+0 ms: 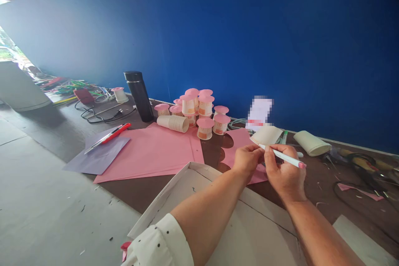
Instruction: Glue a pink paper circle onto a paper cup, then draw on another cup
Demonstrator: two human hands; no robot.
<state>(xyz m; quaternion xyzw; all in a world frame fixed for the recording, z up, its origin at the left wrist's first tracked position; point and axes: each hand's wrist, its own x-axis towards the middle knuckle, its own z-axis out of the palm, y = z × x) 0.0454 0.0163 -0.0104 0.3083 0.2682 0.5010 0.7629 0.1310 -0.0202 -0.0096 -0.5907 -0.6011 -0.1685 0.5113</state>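
Head view: brown table [134,194] against blue wall [218,29], left hand [247,160] pinching a paper cup [267,135], right hand [287,172] a marker [285,157].

My marker [288,159] looks like smooth plastic, my cup [267,135] matt paper, pink sheets [162,149] matt paper too, flask [140,99] smooth satin, tabletop [132,191] faintly glossy.

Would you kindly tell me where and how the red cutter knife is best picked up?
The red cutter knife is probably best pinched across its handle, coming from above and the right: it lies across the purple paper, with the handle end toward the right and the slim, blade-like end pointing left.
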